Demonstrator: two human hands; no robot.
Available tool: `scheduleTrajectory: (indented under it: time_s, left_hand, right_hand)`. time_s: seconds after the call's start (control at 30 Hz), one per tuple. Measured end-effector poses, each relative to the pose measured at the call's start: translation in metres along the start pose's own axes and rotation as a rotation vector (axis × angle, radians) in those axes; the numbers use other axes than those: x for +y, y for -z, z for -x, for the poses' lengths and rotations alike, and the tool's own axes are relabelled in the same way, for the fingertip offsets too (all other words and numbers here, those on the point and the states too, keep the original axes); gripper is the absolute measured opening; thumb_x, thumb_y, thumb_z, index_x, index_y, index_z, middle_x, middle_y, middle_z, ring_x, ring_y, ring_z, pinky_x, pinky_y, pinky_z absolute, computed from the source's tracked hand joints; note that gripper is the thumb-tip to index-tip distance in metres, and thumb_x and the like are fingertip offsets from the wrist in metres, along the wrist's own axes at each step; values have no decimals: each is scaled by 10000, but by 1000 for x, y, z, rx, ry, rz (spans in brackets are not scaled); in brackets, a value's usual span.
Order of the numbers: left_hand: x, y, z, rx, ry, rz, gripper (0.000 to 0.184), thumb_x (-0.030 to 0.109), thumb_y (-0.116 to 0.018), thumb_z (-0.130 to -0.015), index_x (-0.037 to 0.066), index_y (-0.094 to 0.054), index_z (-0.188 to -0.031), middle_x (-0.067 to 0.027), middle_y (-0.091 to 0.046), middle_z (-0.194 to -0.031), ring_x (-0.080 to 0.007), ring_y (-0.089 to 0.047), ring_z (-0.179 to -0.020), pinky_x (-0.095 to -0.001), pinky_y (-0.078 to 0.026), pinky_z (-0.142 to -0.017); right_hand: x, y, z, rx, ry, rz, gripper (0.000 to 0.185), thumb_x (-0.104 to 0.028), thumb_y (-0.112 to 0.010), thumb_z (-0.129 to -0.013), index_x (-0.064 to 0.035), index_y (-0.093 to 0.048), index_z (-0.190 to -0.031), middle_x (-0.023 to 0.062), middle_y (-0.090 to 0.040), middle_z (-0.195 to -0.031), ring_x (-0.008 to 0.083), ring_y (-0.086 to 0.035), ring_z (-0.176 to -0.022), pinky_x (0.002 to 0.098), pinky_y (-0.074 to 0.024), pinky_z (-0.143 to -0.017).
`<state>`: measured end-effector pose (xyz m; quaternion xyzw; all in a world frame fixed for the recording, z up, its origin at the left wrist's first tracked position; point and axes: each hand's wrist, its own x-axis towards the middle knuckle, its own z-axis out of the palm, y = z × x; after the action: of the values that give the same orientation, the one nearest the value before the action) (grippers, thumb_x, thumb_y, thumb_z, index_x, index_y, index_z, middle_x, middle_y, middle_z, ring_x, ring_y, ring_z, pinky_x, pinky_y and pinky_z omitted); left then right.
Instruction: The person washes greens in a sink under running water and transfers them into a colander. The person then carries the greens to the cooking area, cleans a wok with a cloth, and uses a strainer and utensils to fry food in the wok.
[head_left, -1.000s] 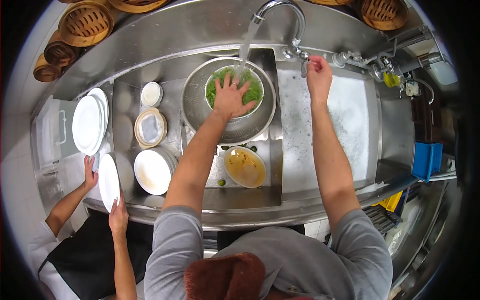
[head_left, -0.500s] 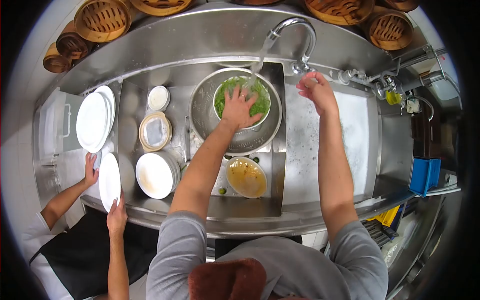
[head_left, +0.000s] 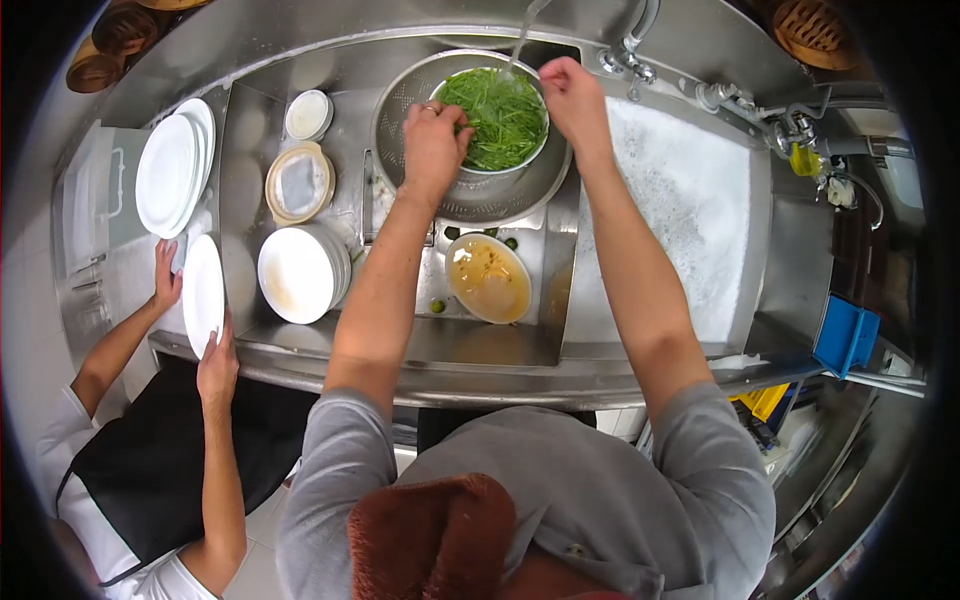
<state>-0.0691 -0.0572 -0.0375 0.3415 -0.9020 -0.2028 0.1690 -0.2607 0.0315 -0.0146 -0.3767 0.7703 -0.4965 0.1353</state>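
Shredded green vegetables point(head_left: 502, 118) fill a white bowl point(head_left: 490, 182), which sits inside a large perforated metal colander point(head_left: 392, 120) in the sink. A thin stream of water point(head_left: 520, 48) falls onto the greens. At the bowl's left rim is my left hand point(head_left: 434, 145), its fingers curled over the edge and touching the rim. My right hand point(head_left: 574, 92) is at the upper right rim with its fingers pressed together; whether it grips the rim is hard to make out.
An oval dish of brown liquid point(head_left: 488, 278) and stacked plates point(head_left: 297, 275) stand in the sink. Foamy water point(head_left: 670, 220) fills the right basin. A co-worker at left holds a white plate point(head_left: 204, 295). The faucet point(head_left: 630, 58) is at the top.
My left hand has moved off the greens to the bowl's left rim. My right hand has come from the faucet handle down to the bowl's right side. The camera view has shifted.
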Motion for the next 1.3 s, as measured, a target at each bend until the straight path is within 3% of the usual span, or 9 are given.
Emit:
scheduleTrajectory:
  time_s: [0.13, 0.3, 0.43, 0.63, 0.7, 0.8, 1.13, 1.23, 1.3]
  left_hand:
    - [-9, -12, 18, 99, -2, -134, 211, 134, -754, -699, 104, -692, -898, -121, -586, -1057, -332, -502, -1017, -427, -430, -884]
    - [-5, -9, 26, 164, 144, -8, 245, 111, -753, -697, 82, -672, -926, -237, -490, -1189, -377, -448, -1099, -445, -386, -953]
    - [-14, -19, 29, 129, 123, -6, 232, 98, -747, -696, 79, -670, -914, -251, -485, -1197, -388, -442, -1123, -443, -380, -964]
    - [-15, -23, 25, 109, 151, 55, 182, 33, -678, -724, 24, -631, -900, -296, -480, -1161, -426, -456, -1122, -458, -403, -942]
    - [-16, -24, 24, 184, 286, 246, 159, 15, -645, -737, 18, -610, -893, -289, -489, -1128, -427, -509, -1043, -459, -436, -894]
    - [-19, -29, 25, 104, 288, 236, 163, 8, -621, -748, 15, -594, -909, -284, -492, -1110, -425, -538, -981, -453, -460, -851]
    - [-13, -28, 23, 140, 223, 73, 203, 52, -646, -750, 26, -599, -945, -268, -515, -1123, -400, -502, -1055, -443, -426, -926]
    - [1, -10, 11, 117, 5, 41, 355, 100, -690, -736, 31, -587, -1069, -292, -498, -1179, -398, -477, -1097, -441, -409, -955]
    - [18, 1, 7, -58, 48, -131, 601, 162, -746, -701, 35, -500, -1235, -292, -499, -1195, -397, -455, -1165, -440, -407, -962]
  right_hand:
    - [25, -51, -15, -128, 91, 219, 299, -202, -648, -816, -68, -636, -1083, 233, -633, -1005, 404, -604, -964, 421, -483, -867]
    - [21, -78, 23, -363, 303, 647, 548, -320, -719, -751, -223, -555, -1264, 211, -524, -1257, 363, -527, -1144, 483, -434, -943]
    - [8, -67, 26, -476, 174, 783, 648, -337, -745, -703, -280, -513, -1306, 190, -487, -1291, 336, -485, -1204, 508, -405, -973]
    - [18, -60, 12, -634, 250, 526, 521, -240, -730, -703, -217, -595, -1206, 167, -548, -1180, 359, -537, -1113, 425, -472, -901]
    - [20, -55, 22, -663, 574, 640, 463, -229, -701, -730, -234, -617, -1186, 147, -547, -1150, 309, -524, -1126, 470, -427, -922]
    - [23, -50, 15, -663, 296, 657, 468, -215, -702, -717, -228, -621, -1178, 146, -536, -1135, 307, -511, -1136, 472, -424, -920]
    - [25, -57, 28, -745, 354, 649, 454, -130, -675, -694, -208, -648, -1141, 173, -542, -1143, 311, -514, -1153, 445, -415, -946]
    - [17, -31, -7, -744, 129, 175, 467, -9, -667, -662, -113, -652, -1118, 179, -600, -1118, 324, -592, -1029, 367, -480, -897]
    - [14, -22, -12, -637, 128, 306, 473, -11, -668, -668, -99, -639, -1131, 184, -601, -1132, 329, -602, -1005, 361, -491, -881]
